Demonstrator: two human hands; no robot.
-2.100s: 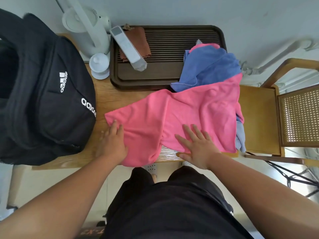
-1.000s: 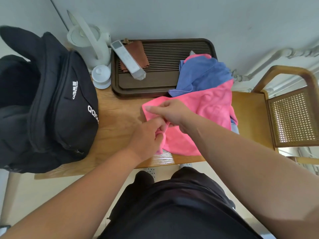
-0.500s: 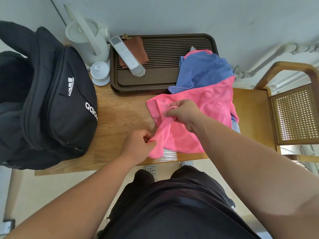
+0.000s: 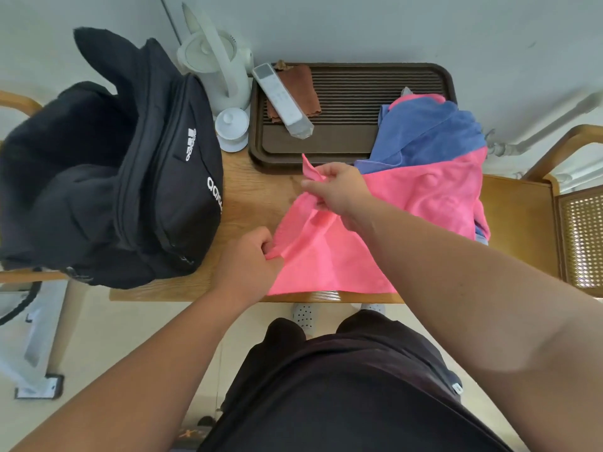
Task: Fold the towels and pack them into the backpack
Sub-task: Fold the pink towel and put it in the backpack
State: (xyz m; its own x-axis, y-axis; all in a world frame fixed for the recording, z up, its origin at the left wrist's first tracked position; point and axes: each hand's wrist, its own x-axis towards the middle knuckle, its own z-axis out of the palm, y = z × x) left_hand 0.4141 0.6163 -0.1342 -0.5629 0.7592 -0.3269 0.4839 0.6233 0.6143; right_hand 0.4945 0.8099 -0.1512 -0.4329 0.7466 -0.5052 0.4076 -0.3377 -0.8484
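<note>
Both grips are clamped on the one pink towel [image 4: 424, 197]. The left hand [image 4: 251, 259] pinches its near left edge low over the desk [image 4: 254, 190], fingers curled around the cloth. The right hand [image 4: 339, 190] holds a corner lifted above the desk, and that corner pokes up past the thumb. Between the two hands the towel bunches into a loose ridge. The rest of it lies spread across the right half of the desk, reaching the front edge.

One blue towel [image 4: 430, 132] lies crumpled behind the pink towel and partly over it. A strip of pink shows at the far side of the blue towel, but whether it belongs to a second pink towel cannot be told.

One black backpack [image 4: 163, 190] stands at the left end of the desk, just beside the left hand but not touching it. Its top gapes open, and the inside is too dark to read.

One dark brown tray [image 4: 359, 99] sits at the back of the desk. It holds one white remote [image 4: 282, 99] lying slantwise on one brown cloth [image 4: 303, 86], and the far part of the blue towel rests in its right end. One white kettle [image 4: 212, 60] and one white lidded cup [image 4: 232, 125] stand between the tray and the backpack. One wooden chair [image 4: 518, 216] stands at the right end of the desk.
</note>
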